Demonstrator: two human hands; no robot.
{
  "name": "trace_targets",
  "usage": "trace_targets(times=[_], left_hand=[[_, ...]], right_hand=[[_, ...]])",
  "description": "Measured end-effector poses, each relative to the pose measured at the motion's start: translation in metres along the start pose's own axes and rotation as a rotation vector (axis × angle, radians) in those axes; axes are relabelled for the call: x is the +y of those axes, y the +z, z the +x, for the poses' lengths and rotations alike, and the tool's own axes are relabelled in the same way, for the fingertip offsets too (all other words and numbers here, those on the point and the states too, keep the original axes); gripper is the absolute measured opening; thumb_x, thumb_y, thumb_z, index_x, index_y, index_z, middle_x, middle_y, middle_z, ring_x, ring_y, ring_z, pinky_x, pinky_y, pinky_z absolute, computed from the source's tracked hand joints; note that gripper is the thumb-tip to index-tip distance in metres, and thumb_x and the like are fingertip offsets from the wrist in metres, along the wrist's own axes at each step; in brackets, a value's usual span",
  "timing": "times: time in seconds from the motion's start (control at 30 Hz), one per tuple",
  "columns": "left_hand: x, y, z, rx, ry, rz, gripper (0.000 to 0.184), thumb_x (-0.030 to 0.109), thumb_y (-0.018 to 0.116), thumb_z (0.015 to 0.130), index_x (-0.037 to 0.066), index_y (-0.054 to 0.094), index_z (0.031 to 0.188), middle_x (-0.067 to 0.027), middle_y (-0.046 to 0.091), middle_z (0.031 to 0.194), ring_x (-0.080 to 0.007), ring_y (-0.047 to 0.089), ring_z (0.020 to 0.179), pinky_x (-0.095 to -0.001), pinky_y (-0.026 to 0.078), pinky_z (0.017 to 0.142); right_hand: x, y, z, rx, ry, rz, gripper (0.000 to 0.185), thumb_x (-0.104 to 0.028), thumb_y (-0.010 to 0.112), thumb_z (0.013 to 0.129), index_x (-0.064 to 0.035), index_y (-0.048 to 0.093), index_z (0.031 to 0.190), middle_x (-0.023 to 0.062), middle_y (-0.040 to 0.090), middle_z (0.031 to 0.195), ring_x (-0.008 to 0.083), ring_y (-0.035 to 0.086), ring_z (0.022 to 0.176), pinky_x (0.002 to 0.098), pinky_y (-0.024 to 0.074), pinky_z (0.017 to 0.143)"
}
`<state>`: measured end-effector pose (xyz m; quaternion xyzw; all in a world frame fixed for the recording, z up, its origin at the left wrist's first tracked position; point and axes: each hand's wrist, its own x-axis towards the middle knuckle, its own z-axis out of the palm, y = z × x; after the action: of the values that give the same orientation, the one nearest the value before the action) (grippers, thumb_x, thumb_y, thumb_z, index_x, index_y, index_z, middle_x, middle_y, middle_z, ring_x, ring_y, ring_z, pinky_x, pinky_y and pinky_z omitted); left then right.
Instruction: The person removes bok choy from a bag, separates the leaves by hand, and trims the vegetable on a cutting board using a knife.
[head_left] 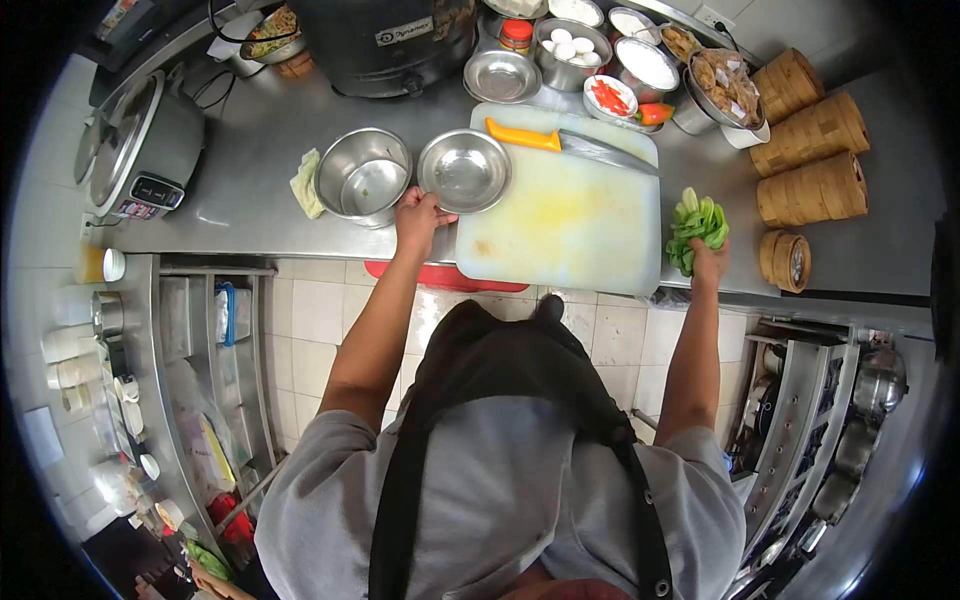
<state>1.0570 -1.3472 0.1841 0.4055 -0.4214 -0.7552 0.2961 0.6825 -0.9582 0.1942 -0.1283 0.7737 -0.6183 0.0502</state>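
My left hand (422, 218) pinches the near rim of a shallow steel bowl (464, 171), which lies over the left edge of the white cutting board (560, 235). Just left of it stands a deeper steel pot (363, 176) with a small green bit inside. In my right hand (710, 262), to the right of the board, is a bunch of leafy greens (698, 228). A knife with a yellow handle (523, 134) lies across the far part of the board, its blade pointing right. The board's surface has yellowish stains.
Behind the board are a pot of eggs (568, 47), a bowl of cut red pepper (609, 97) and an empty steel bowl (502, 77). Bamboo steamers (812, 190) line the right. A cooker (145, 150) and a folded cloth (306, 184) are left. Another person's hand (215, 583) shows bottom left.
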Motion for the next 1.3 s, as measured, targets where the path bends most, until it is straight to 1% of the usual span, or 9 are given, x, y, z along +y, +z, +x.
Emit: trace_targets(times=[0.13, 0.23, 0.37, 0.63, 0.77, 0.83, 0.93, 1.1, 1.3], left_hand=[[-0.006, -0.009, 0.009, 0.093, 0.035, -0.036, 0.013, 0.009, 0.056, 0.093, 0.001, 0.050, 0.100, -0.0132, 0.060, 0.092, -0.0232, 0.067, 0.078, -0.0382, 0.064, 0.070], [-0.019, -0.007, 0.015, 0.144, 0.094, -0.172, 0.026, 0.008, 0.057, 0.092, -0.001, 0.044, 0.113, -0.0144, 0.057, 0.096, -0.0259, 0.064, 0.078, -0.0402, 0.064, 0.072], [-0.021, 0.002, 0.026, 0.299, 0.142, -0.196, 0.021, 0.003, 0.059, 0.091, 0.000, 0.044, 0.104, -0.0162, 0.059, 0.093, -0.0292, 0.066, 0.082, -0.0449, 0.063, 0.074], [-0.013, -0.002, 0.042, 0.362, -0.062, -0.107, 0.026, 0.028, 0.059, 0.098, 0.004, 0.049, 0.099, -0.0090, 0.057, 0.083, -0.0281, 0.065, 0.069, -0.0432, 0.060, 0.065], [-0.006, 0.029, -0.003, 0.776, 0.199, 0.391, 0.035, 0.034, 0.066, 0.093, 0.003, 0.053, 0.103, -0.0077, 0.056, 0.086, -0.0186, 0.058, 0.070, -0.0355, 0.053, 0.057], [-0.008, 0.060, -0.020, 0.516, 0.369, 0.411, 0.023, 0.025, 0.065, 0.094, 0.004, 0.057, 0.101, -0.0062, 0.058, 0.090, -0.0181, 0.059, 0.076, -0.0344, 0.053, 0.066], [-0.023, 0.119, -0.042, 0.123, 0.653, 0.529, 0.007, 0.011, 0.063, 0.096, 0.006, 0.063, 0.102, -0.0039, 0.064, 0.099, -0.0180, 0.063, 0.091, -0.0319, 0.053, 0.085], [-0.013, 0.254, -0.073, -0.244, 0.794, 0.552, 0.038, 0.014, 0.063, 0.096, 0.005, 0.055, 0.132, -0.0076, 0.064, 0.124, -0.0193, 0.061, 0.117, -0.0319, 0.045, 0.101], [-0.008, 0.197, -0.059, 0.006, 0.090, -0.062, 0.026, 0.024, 0.051, 0.103, 0.003, 0.055, 0.118, -0.0064, 0.063, 0.097, -0.0200, 0.070, 0.087, -0.0318, 0.055, 0.079]], right_hand=[[0.016, -0.013, 0.023, -0.087, -0.085, -0.642, 0.073, -0.017, 0.083, 0.071, -0.0046, 0.051, 0.135, 0.0211, 0.059, 0.131, 0.0385, 0.056, 0.121, 0.0466, 0.0452, 0.103], [-0.060, 0.006, 0.002, 0.204, -0.343, -1.131, 0.086, -0.033, 0.087, 0.067, -0.0064, 0.049, 0.140, 0.0256, 0.050, 0.141, 0.0433, 0.045, 0.132, 0.0500, 0.0363, 0.111], [-0.051, 0.008, 0.039, 0.118, -0.583, -0.961, 0.077, -0.043, 0.079, 0.077, -0.0072, 0.053, 0.139, 0.0236, 0.038, 0.152, 0.0420, 0.030, 0.143, 0.0510, 0.0271, 0.116], [-0.018, 0.024, 0.101, -0.474, -0.073, -1.271, 0.058, -0.051, 0.056, 0.087, -0.0167, 0.062, 0.133, 0.0134, 0.043, 0.152, 0.0365, 0.031, 0.145, 0.0623, 0.0219, 0.113], [-0.052, 0.028, 0.114, -0.770, -0.008, -1.147, 0.041, -0.039, 0.064, 0.082, -0.0144, 0.069, 0.115, 0.0104, 0.059, 0.135, 0.0330, 0.048, 0.130, 0.0607, 0.0294, 0.105], [-0.056, 0.022, 0.105, -0.653, -0.253, -1.031, 0.033, -0.030, 0.068, 0.080, -0.0111, 0.070, 0.107, 0.0113, 0.068, 0.119, 0.0295, 0.061, 0.113, 0.0540, 0.0410, 0.098], [-0.071, 0.021, 0.103, -0.668, -0.171, -0.475, 0.025, -0.018, 0.071, 0.079, -0.0078, 0.067, 0.102, 0.0088, 0.071, 0.096, 0.0222, 0.066, 0.086, 0.0395, 0.0507, 0.079], [-0.140, 0.077, 0.046, -0.803, -0.296, -0.262, 0.024, -0.018, 0.070, 0.084, -0.0052, 0.067, 0.104, 0.0065, 0.069, 0.086, 0.0168, 0.063, 0.075, 0.0318, 0.0501, 0.070], [-0.132, 0.202, 0.011, -0.874, -0.353, -0.242, 0.045, -0.026, 0.067, 0.089, -0.0069, 0.060, 0.129, 0.0117, 0.060, 0.122, 0.0226, 0.065, 0.091, 0.0377, 0.0505, 0.084]])
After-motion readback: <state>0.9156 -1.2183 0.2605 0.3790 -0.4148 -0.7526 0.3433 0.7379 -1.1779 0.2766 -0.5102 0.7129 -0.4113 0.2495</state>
